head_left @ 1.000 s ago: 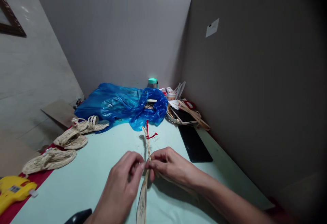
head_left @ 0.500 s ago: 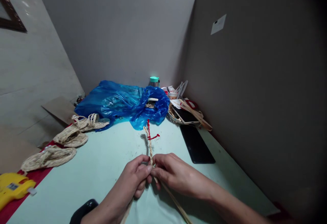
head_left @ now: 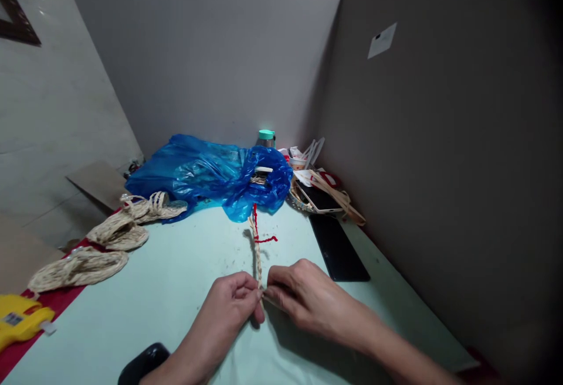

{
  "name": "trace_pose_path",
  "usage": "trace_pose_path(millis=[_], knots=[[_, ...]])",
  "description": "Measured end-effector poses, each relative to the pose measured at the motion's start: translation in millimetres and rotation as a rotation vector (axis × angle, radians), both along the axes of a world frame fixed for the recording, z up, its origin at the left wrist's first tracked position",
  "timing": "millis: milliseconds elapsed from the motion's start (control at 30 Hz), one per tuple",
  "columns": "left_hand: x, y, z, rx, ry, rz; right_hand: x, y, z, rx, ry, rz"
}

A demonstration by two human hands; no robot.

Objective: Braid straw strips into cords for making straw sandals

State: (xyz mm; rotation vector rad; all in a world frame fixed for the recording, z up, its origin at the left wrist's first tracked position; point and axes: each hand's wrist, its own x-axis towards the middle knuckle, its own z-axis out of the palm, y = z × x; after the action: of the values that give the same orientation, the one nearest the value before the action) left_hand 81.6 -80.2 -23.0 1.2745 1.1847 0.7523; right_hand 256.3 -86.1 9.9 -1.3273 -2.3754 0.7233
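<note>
A thin braid of pale straw (head_left: 258, 259) runs away from me over the table, its far end tied with red string (head_left: 265, 239). My left hand (head_left: 235, 298) pinches the near end of the braid between thumb and fingers. Close beside it, my right hand (head_left: 299, 291) is closed, with thumb and forefinger pressed together at a strand by the braid's end. Most of the loose strands are hidden under the hands.
Woven straw sandals (head_left: 79, 268) line the left edge, near a yellow glue gun (head_left: 21, 320). A blue plastic bag (head_left: 189, 168) lies at the back. On the right are a black phone-like slab (head_left: 338, 250) and a tablet (head_left: 319, 197) among straw strips. Grey panels (head_left: 197, 51) enclose the table.
My right hand has drawn slightly away from the left, leaving a small gap. The loose strands that trailed toward me below the hands no longer show.
</note>
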Motion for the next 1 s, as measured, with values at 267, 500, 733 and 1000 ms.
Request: trace_pose_path(millis=[267, 500, 733, 1000], knots=[[-4, 1, -1.8, -0.048, -0.040, -0.008, 0, 0, 1.4, 0.094, 0.117, 0.124], [-12, -5, 4.4, -0.058, -0.093, -0.069, -5, -2, -6.4, 0.189, 0.066, 0.357], [-9, -9, 12.4, -0.033, -0.163, -0.017, 4, 7, 3.1, -0.078, 0.354, 0.010], [-11, -6, 7.9, -0.022, -0.150, -0.082, -5, 5, -14.7, -0.408, 0.440, 0.113]])
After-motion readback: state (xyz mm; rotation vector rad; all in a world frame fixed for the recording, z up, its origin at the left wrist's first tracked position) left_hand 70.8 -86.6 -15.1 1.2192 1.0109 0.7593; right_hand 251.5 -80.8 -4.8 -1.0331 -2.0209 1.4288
